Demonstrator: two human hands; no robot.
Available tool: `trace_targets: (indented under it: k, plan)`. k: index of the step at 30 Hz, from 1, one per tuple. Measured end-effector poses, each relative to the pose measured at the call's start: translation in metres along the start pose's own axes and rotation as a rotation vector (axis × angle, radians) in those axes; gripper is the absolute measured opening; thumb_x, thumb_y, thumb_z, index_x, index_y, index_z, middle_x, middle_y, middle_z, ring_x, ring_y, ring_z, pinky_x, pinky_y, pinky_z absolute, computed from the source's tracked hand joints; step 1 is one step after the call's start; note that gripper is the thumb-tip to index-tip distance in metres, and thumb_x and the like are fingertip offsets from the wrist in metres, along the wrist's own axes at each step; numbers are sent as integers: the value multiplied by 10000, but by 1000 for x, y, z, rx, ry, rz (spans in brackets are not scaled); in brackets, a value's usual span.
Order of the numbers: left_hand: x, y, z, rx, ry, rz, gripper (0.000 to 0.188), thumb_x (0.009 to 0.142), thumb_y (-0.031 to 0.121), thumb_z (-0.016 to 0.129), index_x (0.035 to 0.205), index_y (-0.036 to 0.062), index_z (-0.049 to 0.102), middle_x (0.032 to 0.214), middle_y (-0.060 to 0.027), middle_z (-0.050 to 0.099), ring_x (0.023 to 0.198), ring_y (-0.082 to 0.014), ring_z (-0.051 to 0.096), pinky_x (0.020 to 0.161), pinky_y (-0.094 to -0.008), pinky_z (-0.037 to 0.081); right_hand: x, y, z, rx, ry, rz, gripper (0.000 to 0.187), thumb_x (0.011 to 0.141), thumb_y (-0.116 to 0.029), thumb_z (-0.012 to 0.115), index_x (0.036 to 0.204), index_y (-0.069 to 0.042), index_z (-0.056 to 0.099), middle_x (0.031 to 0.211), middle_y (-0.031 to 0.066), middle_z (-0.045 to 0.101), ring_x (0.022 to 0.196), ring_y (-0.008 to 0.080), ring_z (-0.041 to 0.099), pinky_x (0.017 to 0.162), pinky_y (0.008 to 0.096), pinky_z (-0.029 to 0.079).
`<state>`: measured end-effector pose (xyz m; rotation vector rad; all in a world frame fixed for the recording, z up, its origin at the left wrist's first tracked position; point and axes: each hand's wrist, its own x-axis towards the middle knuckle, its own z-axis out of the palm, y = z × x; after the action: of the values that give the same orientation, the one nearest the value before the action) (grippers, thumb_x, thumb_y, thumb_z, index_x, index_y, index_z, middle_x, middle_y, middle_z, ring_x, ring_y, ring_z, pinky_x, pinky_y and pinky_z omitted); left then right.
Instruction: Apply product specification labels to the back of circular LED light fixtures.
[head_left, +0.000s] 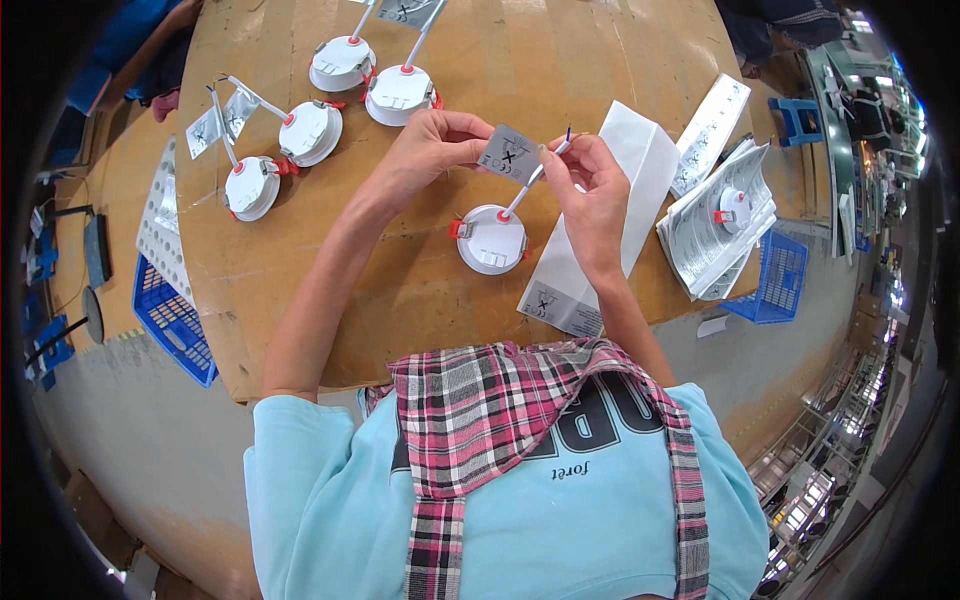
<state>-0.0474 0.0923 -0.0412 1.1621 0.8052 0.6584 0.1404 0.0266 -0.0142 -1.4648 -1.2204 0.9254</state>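
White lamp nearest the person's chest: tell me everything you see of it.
The lamp is a shallow, round, white body, plastic-looking, resting on the brown table, cable side up. Red clips show at its left and right sides. A white cable leaves a red fitting near its far edge and rises to the right hand, which grips it near its end. The left hand holds a silvery label; whether it is fixed to the cable is unclear.

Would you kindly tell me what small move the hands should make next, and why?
Probably fold the silver label around the white cable and press it: the left hand pinches the label beside the cable, the right hand holds the cable near its end, and the leftmost light has a similar flag on its cord.
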Motion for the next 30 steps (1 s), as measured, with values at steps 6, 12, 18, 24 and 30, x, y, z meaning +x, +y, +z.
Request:
trace_targets:
  k: [6,12,18,24,30]
  plan:
    - [-1,2,2,24,9,-8,175,856,145,630,948,8,689,848,-18,674,793,-71,602,765,-237,479,1,3,0,-7,0,3,113,851,-63,646,898,19,585,809,74,655,720,100,621,689,253,515]
    - [0,3,1,35,6,-26,196,856,139,629,981,-1,686,878,-32,682,805,-86,614,781,-251,491,2,1,0,-50,-8,-23,123,843,-71,653,884,18,579,786,72,654,683,104,617,651,254,503]
    - [3,5,0,12,-31,-44,201,852,127,629,999,-2,677,908,-41,683,834,-94,631,810,-259,503,4,3,-2,-95,-15,-50,121,827,-60,656,883,15,578,785,76,663,663,115,617,647,253,499]
    - [7,3,-6,-29,-58,-93,218,855,117,625,1025,-15,661,958,-59,678,866,-111,643,849,-276,516,5,1,-2,-94,-15,-52,128,825,-61,659,889,14,577,789,75,667,667,115,616,643,255,497]
    - [5,13,-10,-82,-93,-132,252,874,105,606,1081,-36,641,998,-86,670,885,-131,648,849,-270,529,6,3,-4,-97,-18,-69,130,828,-70,660,887,10,576,775,68,661,663,113,615,640,252,497]
